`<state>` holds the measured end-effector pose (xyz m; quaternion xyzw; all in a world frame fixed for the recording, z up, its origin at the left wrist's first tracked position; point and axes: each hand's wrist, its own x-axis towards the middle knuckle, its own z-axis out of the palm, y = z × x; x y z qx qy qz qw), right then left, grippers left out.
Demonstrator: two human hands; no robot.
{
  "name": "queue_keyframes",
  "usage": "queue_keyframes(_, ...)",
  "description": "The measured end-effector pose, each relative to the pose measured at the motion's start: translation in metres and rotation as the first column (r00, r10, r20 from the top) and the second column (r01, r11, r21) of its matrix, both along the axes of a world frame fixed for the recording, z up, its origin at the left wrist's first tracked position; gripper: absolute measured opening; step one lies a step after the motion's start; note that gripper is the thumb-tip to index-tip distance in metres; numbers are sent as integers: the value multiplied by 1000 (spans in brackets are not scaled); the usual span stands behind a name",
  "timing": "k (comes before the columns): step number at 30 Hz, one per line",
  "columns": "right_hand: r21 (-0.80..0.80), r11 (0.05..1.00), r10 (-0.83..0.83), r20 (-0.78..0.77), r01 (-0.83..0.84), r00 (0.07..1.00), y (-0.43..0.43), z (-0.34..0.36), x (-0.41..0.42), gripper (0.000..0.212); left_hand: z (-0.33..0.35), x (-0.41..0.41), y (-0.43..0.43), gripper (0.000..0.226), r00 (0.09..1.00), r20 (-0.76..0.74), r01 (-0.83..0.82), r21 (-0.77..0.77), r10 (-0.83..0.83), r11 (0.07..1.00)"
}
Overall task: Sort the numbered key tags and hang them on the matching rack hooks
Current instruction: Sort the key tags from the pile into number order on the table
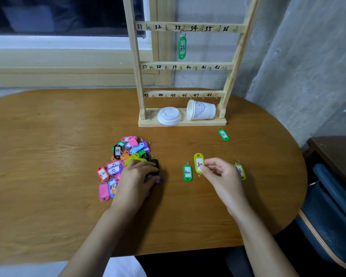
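In the lower middle of the frame, the right hand pinches a yellow-green plastic key tag between thumb and fingertips, its other fingers loosely curled. The tag stands up from the oval wooden table. Just left of it lies a green tag marked 40, and a second yellow-green tag shows partly from behind the hand on the right. A green tag marked 36 lies further up, near the base of the pale wooden rack. At the upper centre, a green tag numbered 33 hangs from the rack's hook 33. The left hand rests on the heap of many-coloured plastic key tags, fingers bent over dark tags at the heap's right edge. Whether it grips one cannot be told. A tipped white paper cup and a stack of white plastic lids sit on the rack's base.
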<state>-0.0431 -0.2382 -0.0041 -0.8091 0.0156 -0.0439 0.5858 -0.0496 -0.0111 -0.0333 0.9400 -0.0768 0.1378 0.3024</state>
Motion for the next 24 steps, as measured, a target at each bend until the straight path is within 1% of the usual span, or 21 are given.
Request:
queue_keyframes(3,24,999,30,-3,-30,1000,6,2,-2,13,4,0,7,22,999,-2,-32,-8,32,999)
queue_keyframes(6,-2,999,36,-3,-36,999,10,1,-2,13,10,1,7,17,994,54,-93,-15,94,996)
queue_keyframes(8,-12,999,38,-10,-38,999,12,0,-2,12,12,3,5,16,990,61,-126,9,125,992)
queue_keyframes(12,-31,997,64,-22,-65,998,17,-1,-3,12,11,8,-4,27,989,6,-148,131,149,980)
queue_keyframes(14,-27,997,71,-21,-72,997,19,-2,-3,13,11,9,-8,31,984,-8,-173,166,177,971)
queue_keyframes(18,-31,996,87,-45,-88,995,19,-3,-2,10,13,9,-10,26,976,-32,-208,158,216,965)
queue_keyframes(21,-6,995,98,-58,-98,994,19,-3,-3,10,17,10,-11,22,969,-63,-225,184,240,957)
queue_keyframes(24,-16,995,98,-56,-99,994,18,-1,-4,11,20,11,-12,24,962,-87,-238,202,259,950)
